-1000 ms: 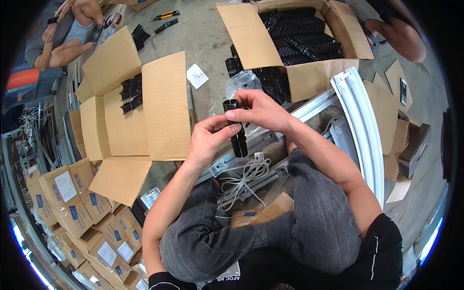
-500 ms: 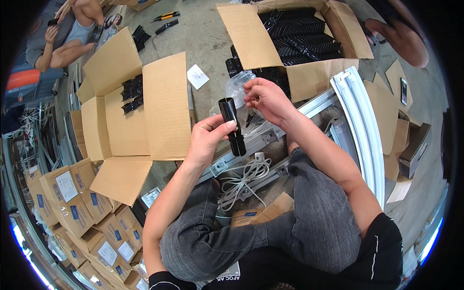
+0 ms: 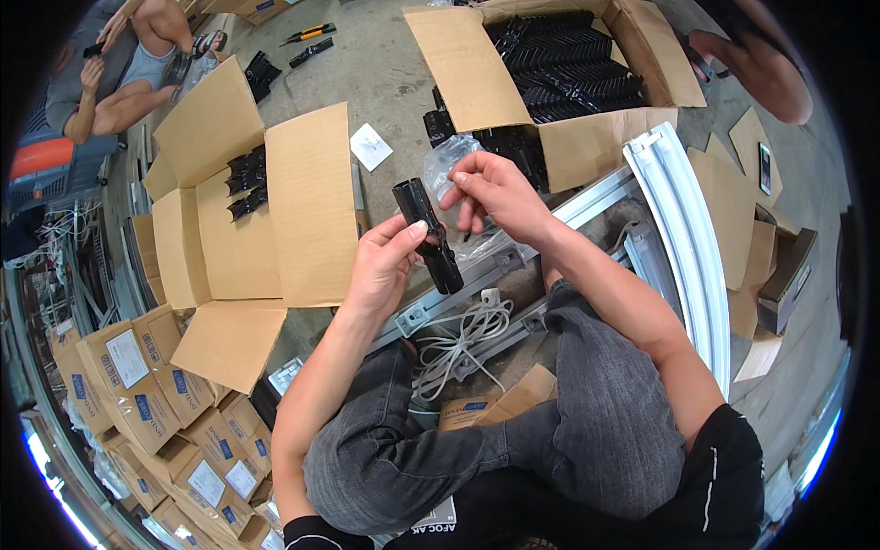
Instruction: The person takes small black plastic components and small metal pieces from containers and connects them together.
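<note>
My left hand grips a black tubular plastic part around its middle, thumb on top. The part is tilted, its hollow upper end leaning left. Close to its right side is my right hand, fingers curled and tips drawn together. Whatever those fingertips may hold is too small to make out. Behind them lies a crumpled clear plastic bag, partly covered by the hand.
An open carton with a few black parts stands at left. A larger carton full of black parts sits far right. Metal rails and a coiled white cable lie near my legs. Another person sits far left.
The black part has tilted further, its upper end swinging left. My right hand has come slightly left and down, nearer to the part, with its fingers more curled.
</note>
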Available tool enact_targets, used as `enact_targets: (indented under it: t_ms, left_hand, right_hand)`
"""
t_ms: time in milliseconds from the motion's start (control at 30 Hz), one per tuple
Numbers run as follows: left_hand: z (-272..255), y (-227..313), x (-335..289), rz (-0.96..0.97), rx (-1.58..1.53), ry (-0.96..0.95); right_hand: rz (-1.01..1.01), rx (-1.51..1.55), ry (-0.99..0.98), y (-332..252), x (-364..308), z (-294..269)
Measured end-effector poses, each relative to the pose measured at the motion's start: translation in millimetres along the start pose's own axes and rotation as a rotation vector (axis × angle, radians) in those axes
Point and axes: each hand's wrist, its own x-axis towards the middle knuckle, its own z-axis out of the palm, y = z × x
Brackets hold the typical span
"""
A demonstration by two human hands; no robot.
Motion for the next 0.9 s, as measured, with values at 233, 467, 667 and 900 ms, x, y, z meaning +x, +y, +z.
enact_targets:
  t_ms: [233, 467, 667, 900]
  left_hand:
    - [2, 0, 0, 0.006, -0.029, -0.006]
    - [-2, -3, 2, 0.025, -0.052, 0.018]
    - [0, -3, 2, 0.028, -0.051, 0.034]
    - [1, -3, 2, 0.046, -0.073, 0.031]
  right_hand:
    - [-0.25, -0.503, 0.068, 11, 7, 0]
    - [-0.088, -0.08, -0.051, -16, -10, 14]
    - [-0.176, -0.071, -0.083, -18, -11, 8]
    - [-0.182, -0.073, -0.126, -23, -15, 14]
